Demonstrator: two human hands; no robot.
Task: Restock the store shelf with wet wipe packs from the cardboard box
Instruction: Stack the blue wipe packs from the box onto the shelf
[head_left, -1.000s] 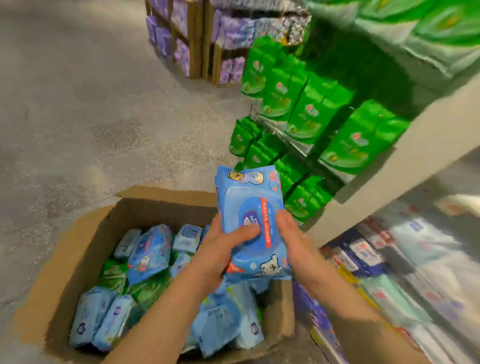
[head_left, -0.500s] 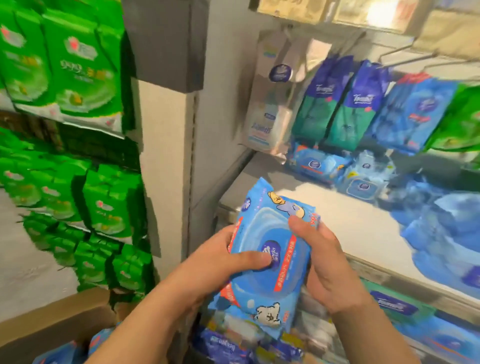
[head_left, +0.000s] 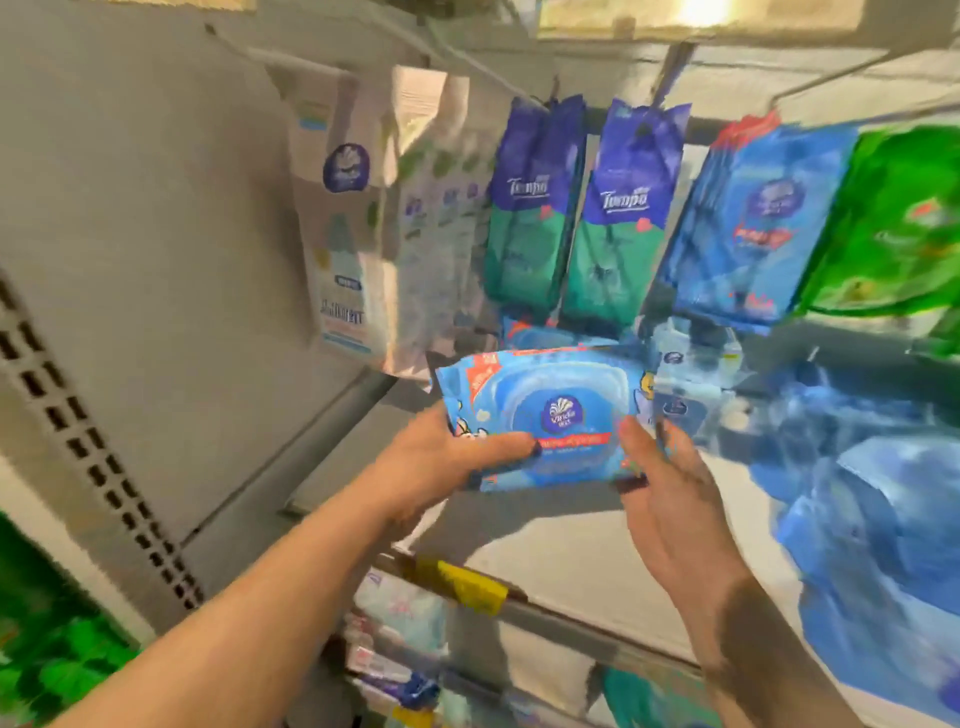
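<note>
A blue wet wipe pack (head_left: 550, 415) with a round lid label lies flat and level above the white shelf board (head_left: 571, 551). My left hand (head_left: 441, 462) grips its left end, thumb across the front. My right hand (head_left: 670, 499) holds its right end, thumb on top and fingers underneath. More blue wipe packs (head_left: 685, 374) stand at the back of the shelf and a blurred pile of blue packs (head_left: 872, 519) lies to the right. The cardboard box is out of view.
Hanging packs line the back: white ones (head_left: 353, 223), blue-green Tempo packs (head_left: 576, 213), a blue pack (head_left: 753, 223) and a green one (head_left: 893, 223). A grey side panel (head_left: 130, 260) stands to the left. A yellow price tag (head_left: 467, 587) sits on the shelf edge.
Both hands have lifted the pack from over the box up to the shelf and turned it from upright to lying level. The view swung from the floor to the shelf.
</note>
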